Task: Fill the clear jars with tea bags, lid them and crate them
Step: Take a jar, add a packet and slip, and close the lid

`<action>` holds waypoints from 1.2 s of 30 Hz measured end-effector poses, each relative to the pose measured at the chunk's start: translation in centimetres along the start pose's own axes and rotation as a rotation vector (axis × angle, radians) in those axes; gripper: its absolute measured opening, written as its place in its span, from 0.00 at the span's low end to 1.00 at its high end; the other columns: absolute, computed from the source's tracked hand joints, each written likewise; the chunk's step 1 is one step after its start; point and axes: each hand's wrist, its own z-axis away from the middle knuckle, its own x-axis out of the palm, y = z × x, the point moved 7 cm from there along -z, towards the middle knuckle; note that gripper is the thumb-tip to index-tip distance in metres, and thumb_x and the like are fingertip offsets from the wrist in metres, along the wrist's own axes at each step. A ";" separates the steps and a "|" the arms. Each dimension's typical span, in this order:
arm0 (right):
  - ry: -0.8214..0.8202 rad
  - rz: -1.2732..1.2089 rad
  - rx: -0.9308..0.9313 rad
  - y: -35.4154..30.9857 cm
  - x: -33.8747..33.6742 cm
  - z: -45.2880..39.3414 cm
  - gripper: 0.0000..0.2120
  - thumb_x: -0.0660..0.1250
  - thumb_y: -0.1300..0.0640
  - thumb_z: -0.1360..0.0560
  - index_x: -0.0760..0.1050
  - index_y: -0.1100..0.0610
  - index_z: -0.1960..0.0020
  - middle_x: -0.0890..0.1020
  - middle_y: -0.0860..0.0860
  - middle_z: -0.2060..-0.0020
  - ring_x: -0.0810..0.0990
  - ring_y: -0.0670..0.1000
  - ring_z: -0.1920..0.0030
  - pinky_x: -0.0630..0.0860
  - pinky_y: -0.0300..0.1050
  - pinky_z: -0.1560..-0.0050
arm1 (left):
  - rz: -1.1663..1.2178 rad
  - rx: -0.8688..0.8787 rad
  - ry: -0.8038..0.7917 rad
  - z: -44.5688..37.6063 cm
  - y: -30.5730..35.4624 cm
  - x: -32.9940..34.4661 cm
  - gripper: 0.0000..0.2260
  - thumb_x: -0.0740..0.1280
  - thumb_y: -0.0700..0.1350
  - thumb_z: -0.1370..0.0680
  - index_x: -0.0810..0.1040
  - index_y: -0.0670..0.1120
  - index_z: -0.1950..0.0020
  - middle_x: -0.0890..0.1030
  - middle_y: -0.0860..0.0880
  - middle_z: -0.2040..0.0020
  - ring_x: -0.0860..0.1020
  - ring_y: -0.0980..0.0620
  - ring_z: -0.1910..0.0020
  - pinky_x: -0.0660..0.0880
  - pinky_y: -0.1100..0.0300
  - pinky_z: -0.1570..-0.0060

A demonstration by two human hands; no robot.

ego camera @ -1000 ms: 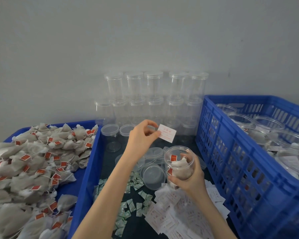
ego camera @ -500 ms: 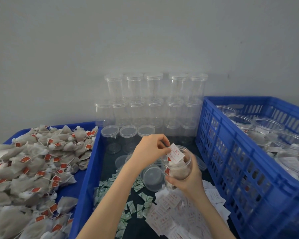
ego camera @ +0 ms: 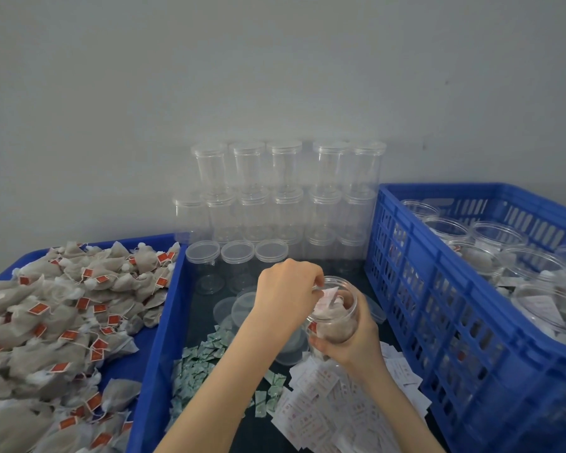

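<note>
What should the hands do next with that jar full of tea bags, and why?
Probably let go of the white slip and draw the left hand out. Its fingers are at the mouth of the jar, which the right hand holds, already full of tea bags. The jar has no lid; loose lids lie just behind.

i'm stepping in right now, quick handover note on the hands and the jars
Left hand: fingers at the mouth of the open jar, pinching a white slip into it.
Right hand: grips that jar from below.
Jar holds tea bags, no lid yet.
Loose lids lie behind it; more slips in front.
Tea bag pile sits in the left tray.
Done: filled jars in the blue crate.
Left: lid this jar, crate it, fill the empty jars.
</note>
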 end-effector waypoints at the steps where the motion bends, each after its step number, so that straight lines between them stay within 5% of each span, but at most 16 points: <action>1: -0.002 0.003 0.000 0.1 0.0 0.0 0.42 0.83 0.50 0.43 0.68 0.37 0.35 0.79 0.41 0.43 0.80 0.47 0.41 0.77 0.35 0.48 | 0.023 0.004 -0.017 0.0 0.0 -0.1 0.08 0.64 0.50 0.21 0.81 0.57 0.46 0.82 0.56 0.48 0.80 0.52 0.51 0.69 0.60 0.58; 6: -0.006 0.022 -0.004 0.0 0.1 0.1 0.41 0.83 0.49 0.43 0.68 0.38 0.34 0.78 0.40 0.42 0.80 0.47 0.41 0.77 0.35 0.47 | 0.213 0.043 -0.188 0.5 0.4 0.2 0.14 0.62 0.44 0.21 0.84 0.60 0.49 0.83 0.57 0.50 0.78 0.55 0.51 0.76 0.58 0.53; 14: -0.029 0.032 0.028 0.0 0.8 0.4 0.44 0.82 0.46 0.44 0.68 0.46 0.32 0.78 0.37 0.43 0.79 0.42 0.41 0.74 0.29 0.47 | -0.008 0.142 -0.280 1.1 1.1 2.0 0.16 0.58 0.42 0.21 0.83 0.57 0.45 0.83 0.51 0.48 0.77 0.49 0.48 0.75 0.51 0.44; 25: -0.018 0.035 0.047 0.5 0.3 0.7 0.43 0.83 0.48 0.43 0.68 0.45 0.32 0.79 0.41 0.43 0.80 0.48 0.42 0.79 0.40 0.46 | 0.205 0.082 -0.215 1.2 -0.2 1.4 0.14 0.60 0.43 0.22 0.83 0.57 0.47 0.84 0.54 0.52 0.79 0.54 0.52 0.77 0.54 0.51; 28: -0.001 0.036 0.029 -0.1 -0.1 0.5 0.42 0.83 0.48 0.43 0.68 0.41 0.33 0.79 0.41 0.43 0.80 0.46 0.41 0.77 0.34 0.46 | 0.243 0.100 -0.280 1.3 -0.1 2.1 0.13 0.60 0.43 0.21 0.83 0.54 0.47 0.84 0.52 0.52 0.80 0.53 0.54 0.77 0.53 0.49; 33: 0.015 0.035 0.026 -0.9 -0.7 0.3 0.41 0.83 0.49 0.43 0.69 0.40 0.34 0.79 0.41 0.42 0.80 0.45 0.41 0.76 0.34 0.46 | 0.467 0.125 -0.063 1.2 -0.8 1.0 0.10 0.64 0.44 0.22 0.82 0.55 0.46 0.79 0.66 0.54 0.75 0.64 0.49 0.66 0.75 0.50; 36: 0.030 -0.003 0.049 -1.4 -1.1 0.2 0.40 0.83 0.50 0.43 0.69 0.35 0.36 0.79 0.39 0.43 0.81 0.44 0.43 0.80 0.36 0.54 | 0.598 0.113 -0.014 1.3 -1.2 1.6 0.18 0.69 0.52 0.24 0.72 0.60 0.35 0.69 0.68 0.40 0.66 0.66 0.38 0.59 0.77 0.41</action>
